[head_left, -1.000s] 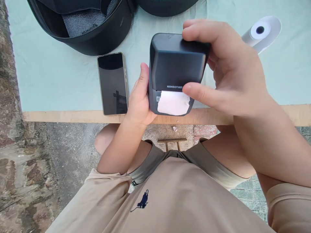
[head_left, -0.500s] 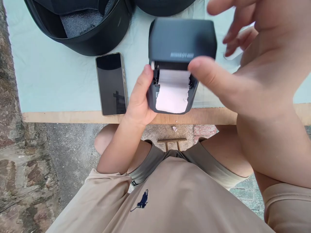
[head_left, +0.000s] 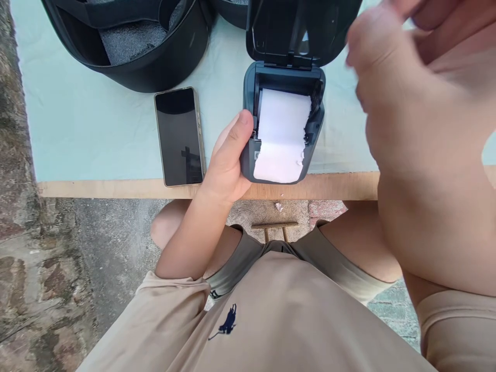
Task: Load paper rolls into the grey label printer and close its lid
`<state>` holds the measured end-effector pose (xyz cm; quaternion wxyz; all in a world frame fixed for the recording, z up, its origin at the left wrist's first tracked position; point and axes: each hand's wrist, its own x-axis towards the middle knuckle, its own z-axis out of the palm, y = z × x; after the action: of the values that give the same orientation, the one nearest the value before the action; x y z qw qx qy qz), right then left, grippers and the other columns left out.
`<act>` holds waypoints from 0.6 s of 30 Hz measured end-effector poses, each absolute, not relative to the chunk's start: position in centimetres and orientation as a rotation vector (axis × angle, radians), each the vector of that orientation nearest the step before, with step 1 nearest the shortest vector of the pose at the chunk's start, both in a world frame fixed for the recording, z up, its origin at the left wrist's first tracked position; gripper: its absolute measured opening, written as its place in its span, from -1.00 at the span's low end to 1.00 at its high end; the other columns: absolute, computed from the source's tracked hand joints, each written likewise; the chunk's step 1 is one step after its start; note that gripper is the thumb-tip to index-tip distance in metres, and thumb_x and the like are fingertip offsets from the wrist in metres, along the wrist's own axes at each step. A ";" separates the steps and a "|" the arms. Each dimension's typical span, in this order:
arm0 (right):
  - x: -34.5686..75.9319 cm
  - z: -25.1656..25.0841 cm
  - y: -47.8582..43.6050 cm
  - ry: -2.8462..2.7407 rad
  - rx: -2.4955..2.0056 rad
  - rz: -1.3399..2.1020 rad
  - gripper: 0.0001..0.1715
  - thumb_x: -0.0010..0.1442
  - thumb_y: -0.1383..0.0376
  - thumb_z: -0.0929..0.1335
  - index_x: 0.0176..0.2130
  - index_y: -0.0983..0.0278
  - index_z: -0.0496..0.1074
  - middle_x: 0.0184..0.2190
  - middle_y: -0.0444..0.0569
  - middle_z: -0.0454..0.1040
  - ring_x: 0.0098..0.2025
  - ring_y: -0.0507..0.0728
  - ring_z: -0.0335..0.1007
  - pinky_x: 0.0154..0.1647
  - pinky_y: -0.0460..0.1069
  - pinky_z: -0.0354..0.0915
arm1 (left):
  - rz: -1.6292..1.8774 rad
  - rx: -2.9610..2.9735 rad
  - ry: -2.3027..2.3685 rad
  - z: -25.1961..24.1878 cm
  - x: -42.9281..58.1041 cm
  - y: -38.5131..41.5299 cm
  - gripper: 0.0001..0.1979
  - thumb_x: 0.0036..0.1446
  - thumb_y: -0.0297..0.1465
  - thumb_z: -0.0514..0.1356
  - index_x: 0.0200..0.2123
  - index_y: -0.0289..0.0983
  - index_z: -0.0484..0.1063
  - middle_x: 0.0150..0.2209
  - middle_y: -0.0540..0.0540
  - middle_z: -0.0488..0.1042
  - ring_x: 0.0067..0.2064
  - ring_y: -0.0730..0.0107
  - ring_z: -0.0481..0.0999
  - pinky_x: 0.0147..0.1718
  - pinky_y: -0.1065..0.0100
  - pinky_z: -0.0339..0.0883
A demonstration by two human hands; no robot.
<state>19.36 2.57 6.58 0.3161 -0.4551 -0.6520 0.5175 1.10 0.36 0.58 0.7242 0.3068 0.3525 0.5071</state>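
Observation:
A small black label printer [head_left: 314, 155] stands tilted towards me near the table's front edge, my left hand [head_left: 228, 160] wrapped round its left side with the thumb on top. Its lid [head_left: 298, 31] is swung back, and the upper part is cut off by the frame. From the paper bay a white paper strip [head_left: 281, 134] with ragged side edges hangs over the front. My right hand [head_left: 430, 88] is raised close to the camera, beside the lid's right edge. Its fingers are loosely bent and partly out of frame, blurred, with nothing visible in them.
Left of the printer lies a dark-screened phone [head_left: 179, 137]. Behind it sits an open black zip case [head_left: 170, 62] with grey foam inside; a second black case [head_left: 232, 11] is partly hidden by the lid. Paper scraps [head_left: 279, 206] lie on the ground below the wooden table edge [head_left: 116, 189].
The printer's lid has flipped from closed to open, uncovering the paper bay. My right hand has drawn away from the lid to the right. My left hand keeps its hold.

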 end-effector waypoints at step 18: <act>16.2 8.0 2.6 -2.556 -1.884 0.214 -0.70 0.17 0.24 0.32 -0.06 0.11 0.35 -0.36 -0.01 0.38 -0.21 0.36 0.45 -0.27 0.29 0.42 | 1.067 0.681 0.629 0.2 0.7 0.1 -0.76 0.36 -0.21 0.07 -0.13 -0.15 0.50 -0.09 -0.05 0.58 0.31 0.16 0.42 0.17 0.19 0.44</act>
<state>16.22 2.63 8.03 -0.0204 -0.5919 -0.8030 0.0671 0.72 0.11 0.19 0.7605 0.3127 0.2891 0.4901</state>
